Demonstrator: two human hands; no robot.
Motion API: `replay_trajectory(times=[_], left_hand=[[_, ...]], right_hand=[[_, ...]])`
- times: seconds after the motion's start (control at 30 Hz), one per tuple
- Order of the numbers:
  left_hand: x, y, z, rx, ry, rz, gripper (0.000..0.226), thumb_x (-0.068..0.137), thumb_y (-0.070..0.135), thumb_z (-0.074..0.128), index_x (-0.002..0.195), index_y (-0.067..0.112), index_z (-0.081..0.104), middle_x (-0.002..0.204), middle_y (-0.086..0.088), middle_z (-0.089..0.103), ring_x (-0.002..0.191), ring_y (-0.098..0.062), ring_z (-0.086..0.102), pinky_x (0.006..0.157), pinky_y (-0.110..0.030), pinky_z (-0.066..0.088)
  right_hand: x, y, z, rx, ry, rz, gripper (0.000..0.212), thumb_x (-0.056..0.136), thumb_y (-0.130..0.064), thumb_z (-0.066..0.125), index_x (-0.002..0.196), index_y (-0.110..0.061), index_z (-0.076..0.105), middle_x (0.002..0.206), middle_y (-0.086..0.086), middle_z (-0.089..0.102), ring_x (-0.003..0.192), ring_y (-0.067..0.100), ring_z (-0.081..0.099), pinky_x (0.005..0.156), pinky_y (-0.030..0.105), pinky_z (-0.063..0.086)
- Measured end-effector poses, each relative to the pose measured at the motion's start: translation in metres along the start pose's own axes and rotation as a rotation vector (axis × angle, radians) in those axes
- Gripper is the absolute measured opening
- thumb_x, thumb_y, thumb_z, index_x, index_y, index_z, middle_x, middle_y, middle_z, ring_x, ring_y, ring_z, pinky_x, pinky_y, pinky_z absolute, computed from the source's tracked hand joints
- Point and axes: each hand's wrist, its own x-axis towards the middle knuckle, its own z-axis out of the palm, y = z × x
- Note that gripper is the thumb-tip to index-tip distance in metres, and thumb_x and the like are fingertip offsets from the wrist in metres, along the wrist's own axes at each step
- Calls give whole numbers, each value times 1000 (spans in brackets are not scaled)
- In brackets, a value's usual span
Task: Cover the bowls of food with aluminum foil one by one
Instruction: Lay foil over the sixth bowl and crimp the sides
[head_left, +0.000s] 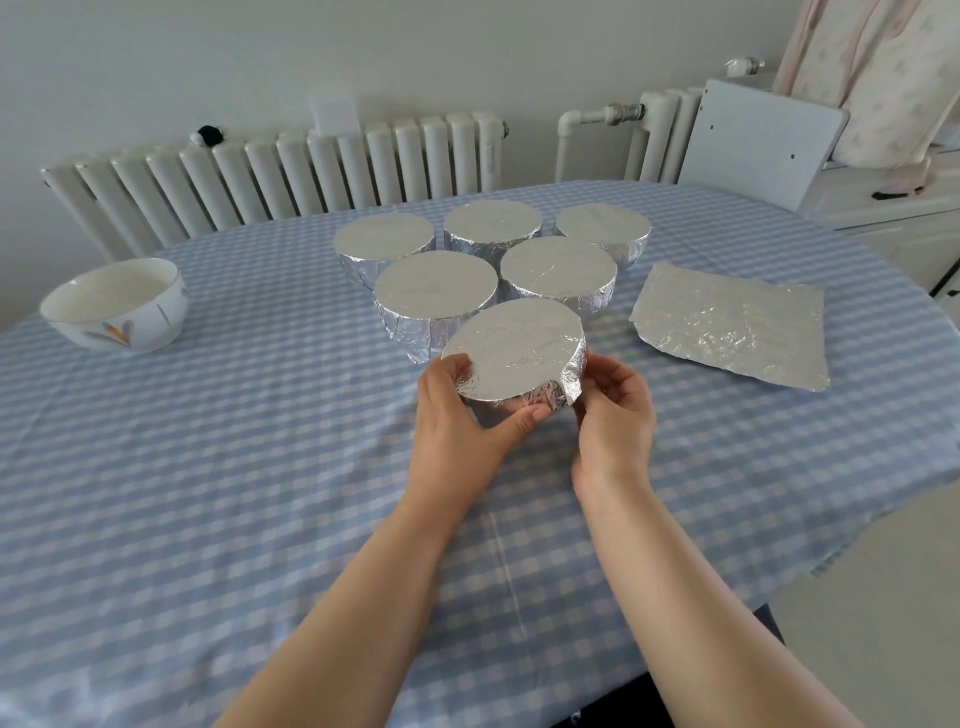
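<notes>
A foil-wrapped bowl (514, 353) is held tilted above the bench (208, 467), near the middle of its blue-and-white checked cloth. It is gripped by the left hand (462, 415), whose fingers are curled round the near left of the rim while the thumb is pressed against the foil on the near side wall. The right hand (613, 410) is set against the right side of the same bowl, its fingers curled toward a loose flap of foil (571, 387) that sticks out below the rim; whether that flap is pinched or only touched cannot be told.

Just behind the held bowl, five more covered bowls are grouped: two in a nearer row (435, 288) (558, 270) and three in a farther row (383, 240) (492, 221) (602, 223). All are wrapped over the top and down the sides, and they stand close together, some touching.

To the right of the group, a flat, crinkled sheet of foil (732, 325) is laid on the cloth, apart from the bowls. Well to the left, an uncovered white bowl (114, 306) with a leaf pattern on its side is seen standing upright; its contents cannot be made out.

A white radiator (280, 166) is seen along the wall beyond the bench.
</notes>
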Motion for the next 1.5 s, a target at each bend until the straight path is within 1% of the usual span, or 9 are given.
replay_trajectory(times=[0.17,0.33,0.43,0.53,0.73,0.97,1.2,1.37,1.5], left_hand=[[-3,0,-1,-7,-36,61,106,60,73,72,145,24,31,150,4,36,138,-12,35,113,-34,34],[-4,-2,3,68,-19,154,92,73,72,57,146,21,34,155,4,30,142,-9,28,114,-38,34],[-3,-3,0,49,17,144,90,72,68,63,145,23,38,143,7,37,133,-7,39,109,-35,39],[-6,-1,0,56,25,146,93,67,71,63,144,25,40,136,7,36,129,-8,41,108,-30,39],[-10,-1,-1,55,86,131,93,63,75,63,139,24,44,130,8,32,122,-16,48,101,-37,47],[-8,-4,-2,62,65,134,90,65,74,61,136,22,43,151,10,34,133,-15,38,108,-42,39],[-9,-1,-2,59,56,102,92,63,76,59,137,24,42,150,15,36,127,-13,38,106,-37,40],[-9,-2,-2,65,62,105,91,64,76,59,135,23,43,149,11,38,129,-15,38,106,-42,40],[-9,-1,-1,84,70,120,90,64,78,58,134,23,44,147,13,38,126,-16,40,105,-42,41]], right_hand=[[2,-16,-12,-157,-76,-24,15,104,-21,37,106,-18,52,96,2,71,85,7,69,80,24,54],[4,-19,-23,-450,-196,-96,57,94,-62,40,116,-11,52,108,1,65,102,13,64,94,35,52],[0,-24,-26,-566,-243,-144,42,96,-56,44,111,-18,53,104,-6,64,92,-7,59,78,5,44],[-3,-22,-27,-642,-292,-231,33,101,-44,43,114,-18,58,106,-10,65,88,-18,55,71,0,38],[1,-17,-24,-650,-357,-298,25,104,-37,38,116,-27,58,106,-17,67,96,-10,59,78,6,41],[0,-3,-25,-483,-242,-191,50,93,-57,47,110,-11,51,108,5,62,98,11,61,87,29,48],[1,0,-25,-655,-93,-224,20,105,-30,36,98,-16,48,95,0,59,89,16,56,68,11,40],[1,5,-20,-604,12,-186,26,103,-37,40,88,-19,50,91,3,63,91,25,63,86,45,52],[3,5,-16,-560,61,-153,27,101,-40,44,86,-18,53,87,2,64,89,26,64,87,51,52]])
